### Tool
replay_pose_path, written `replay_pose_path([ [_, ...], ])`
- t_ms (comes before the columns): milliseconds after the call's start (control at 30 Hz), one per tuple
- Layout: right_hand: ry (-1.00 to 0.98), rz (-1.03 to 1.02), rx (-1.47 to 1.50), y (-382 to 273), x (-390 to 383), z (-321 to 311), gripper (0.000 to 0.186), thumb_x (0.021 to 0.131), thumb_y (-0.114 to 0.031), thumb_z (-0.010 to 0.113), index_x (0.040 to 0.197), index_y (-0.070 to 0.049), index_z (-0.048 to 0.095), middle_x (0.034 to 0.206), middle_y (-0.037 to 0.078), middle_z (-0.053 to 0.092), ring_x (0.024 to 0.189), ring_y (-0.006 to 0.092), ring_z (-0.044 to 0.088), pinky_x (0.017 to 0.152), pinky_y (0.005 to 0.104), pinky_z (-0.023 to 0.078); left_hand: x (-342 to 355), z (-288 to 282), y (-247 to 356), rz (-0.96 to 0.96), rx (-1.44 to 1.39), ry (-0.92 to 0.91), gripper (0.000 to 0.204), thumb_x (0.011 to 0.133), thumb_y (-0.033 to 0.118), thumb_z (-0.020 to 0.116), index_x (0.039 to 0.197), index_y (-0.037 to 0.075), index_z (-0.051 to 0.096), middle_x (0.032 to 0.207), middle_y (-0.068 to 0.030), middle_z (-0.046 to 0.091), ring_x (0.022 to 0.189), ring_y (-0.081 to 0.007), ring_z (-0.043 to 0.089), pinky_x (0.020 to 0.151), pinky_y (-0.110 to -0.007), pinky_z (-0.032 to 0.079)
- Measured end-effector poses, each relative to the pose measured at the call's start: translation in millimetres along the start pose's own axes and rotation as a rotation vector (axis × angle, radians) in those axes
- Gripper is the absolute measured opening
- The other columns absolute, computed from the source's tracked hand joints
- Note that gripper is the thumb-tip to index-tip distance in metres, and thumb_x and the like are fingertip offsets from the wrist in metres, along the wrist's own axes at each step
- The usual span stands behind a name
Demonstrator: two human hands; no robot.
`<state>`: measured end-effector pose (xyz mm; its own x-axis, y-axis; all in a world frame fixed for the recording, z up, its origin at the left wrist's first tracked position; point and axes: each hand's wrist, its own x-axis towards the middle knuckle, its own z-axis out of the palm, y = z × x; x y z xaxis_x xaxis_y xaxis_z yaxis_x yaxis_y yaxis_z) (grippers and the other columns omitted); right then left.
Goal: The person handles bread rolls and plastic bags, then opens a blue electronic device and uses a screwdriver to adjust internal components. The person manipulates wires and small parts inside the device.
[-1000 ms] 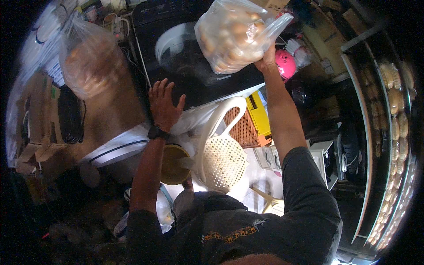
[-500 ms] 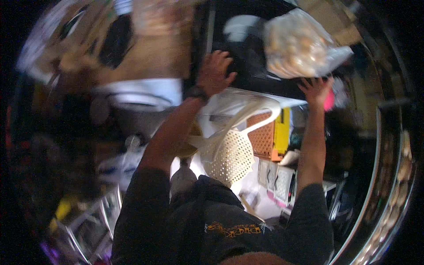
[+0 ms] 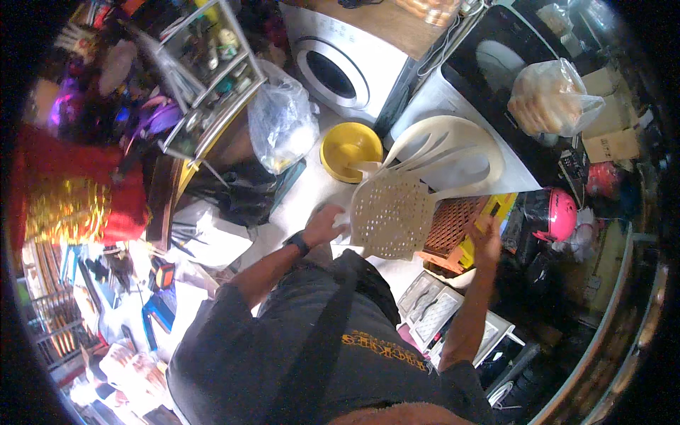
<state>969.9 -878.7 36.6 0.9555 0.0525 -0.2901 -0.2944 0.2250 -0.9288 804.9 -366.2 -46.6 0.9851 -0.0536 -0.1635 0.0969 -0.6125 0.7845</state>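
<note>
My left hand [image 3: 328, 224], with a dark wristwatch, hangs open beside a cream plastic chair [image 3: 393, 212] with a perforated seat, its fingers loosely bent. My right hand [image 3: 486, 234] is open in front of an orange crate [image 3: 446, 230] and a yellow object [image 3: 469, 251]; whether it touches them I cannot tell. Behind the chair, a clear bag of rounded tan items [image 3: 545, 95] rests on a black-topped white appliance [image 3: 496, 85], out of both hands. A yellow basin [image 3: 350, 152] stands on the floor left of the chair.
A front-loading washer [image 3: 333, 71] stands at the back, a plastic bag [image 3: 280, 127] and metal rack [image 3: 212, 99] to its left. A pink helmet [image 3: 556, 212] sits at right. Papers and tools [image 3: 163, 297] crowd the lower left; shelving [image 3: 630, 319] runs along the right edge.
My right hand has let go of the bag on the black top. Both hands have come down toward my body, and the view has swung leftward, showing more of the rack and washer.
</note>
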Motion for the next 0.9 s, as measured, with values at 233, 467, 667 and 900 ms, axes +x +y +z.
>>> replay_pose_path([
  [233, -0.329, 0.258, -0.568, 134, -104, 171, 0.048, 0.104, -0.039, 0.06, 0.136, -0.003, 0.057, 0.117, 0.013, 0.067, 0.109, 0.0239, 0.065, 0.092, 0.0395, 0.054, -150, 33, -45, -0.093, -0.025, 0.054, 0.063, 0.088, 0.046, 0.073, 0.136, 0.007, 0.061, 0.138, -0.0194, 0.061, 0.126, -0.0373, 0.058, 0.109, -0.047, 0.046],
  [467, -1.052, 0.217, -0.967, 214, -168, 282, 0.042, 0.099, -0.021, 0.07, 0.134, 0.001, 0.062, 0.115, 0.01, 0.07, 0.098, 0.0187, 0.068, 0.085, 0.0327, 0.053, -273, -28, 24, -0.358, -0.143, 0.264, 0.052, 0.085, 0.037, 0.075, 0.125, 0.004, 0.065, 0.122, -0.0188, 0.068, 0.115, -0.0376, 0.065, 0.1, -0.047, 0.051],
  [667, -1.321, 0.096, -1.055, 205, -171, 431, 0.05, 0.097, -0.024, 0.072, 0.137, 0.001, 0.057, 0.117, 0.011, 0.069, 0.088, 0.0158, 0.068, 0.081, 0.0297, 0.054, -392, -8, 9, -0.48, -0.269, 0.609, 0.045, 0.09, 0.037, 0.072, 0.119, 0.003, 0.066, 0.11, -0.0207, 0.07, 0.104, -0.0392, 0.068, 0.092, -0.046, 0.053],
  [900, -1.524, 0.244, -0.952, 182, -237, 545, 0.046, 0.1, -0.024, 0.068, 0.137, -0.001, 0.056, 0.115, 0.01, 0.07, 0.088, 0.0129, 0.069, 0.081, 0.0281, 0.055, -450, 66, 24, -0.715, -0.441, 0.915, 0.041, 0.097, 0.041, 0.065, 0.111, 0.003, 0.066, 0.096, -0.0183, 0.071, 0.093, -0.036, 0.069, 0.082, -0.046, 0.052],
])
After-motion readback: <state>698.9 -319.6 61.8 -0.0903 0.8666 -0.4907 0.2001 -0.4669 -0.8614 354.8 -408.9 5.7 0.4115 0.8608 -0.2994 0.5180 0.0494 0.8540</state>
